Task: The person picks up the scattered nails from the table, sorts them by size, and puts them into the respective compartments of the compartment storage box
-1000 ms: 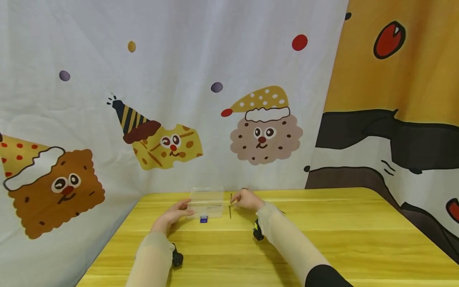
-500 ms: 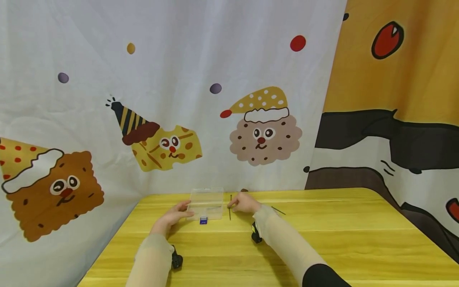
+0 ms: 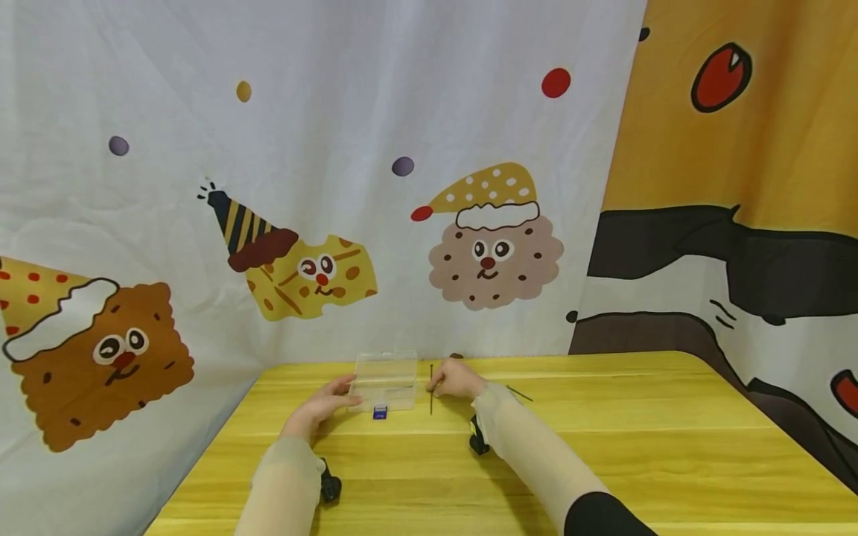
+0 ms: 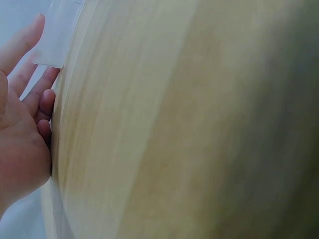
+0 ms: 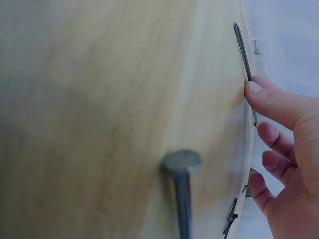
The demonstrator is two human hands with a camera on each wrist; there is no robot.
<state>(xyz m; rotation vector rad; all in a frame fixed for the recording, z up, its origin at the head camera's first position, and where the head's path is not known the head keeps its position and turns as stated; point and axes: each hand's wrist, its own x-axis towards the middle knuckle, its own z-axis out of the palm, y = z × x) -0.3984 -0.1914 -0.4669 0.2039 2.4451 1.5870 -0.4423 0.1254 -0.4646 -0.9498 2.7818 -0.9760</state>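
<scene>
In the head view my left hand [image 3: 326, 398] rests against the left side of a clear plastic box [image 3: 401, 402], whose lid stands raised at the back. The left wrist view shows my thumb and straight fingers around a corner of the box [image 4: 54, 42]. To the right of the box, my right hand [image 3: 459, 378] pinches a grey nail [image 5: 242, 47] between thumb and index finger, its pointed end showing past the fingers. A small nail [image 5: 256, 47] shows through the clear plastic in the right wrist view.
Another nail [image 3: 520, 392] lies on the yellow wooden table [image 3: 429, 469], right of my right hand. A large nail head [image 5: 181, 163] is close to the right wrist camera. A small blue piece [image 3: 380, 412] sits at the box's front edge. A printed curtain [image 3: 402, 112] hangs behind the table.
My right hand has moved slightly down and toward the nail nearer me and now pinches it. The left hand and the box have stayed in place.
</scene>
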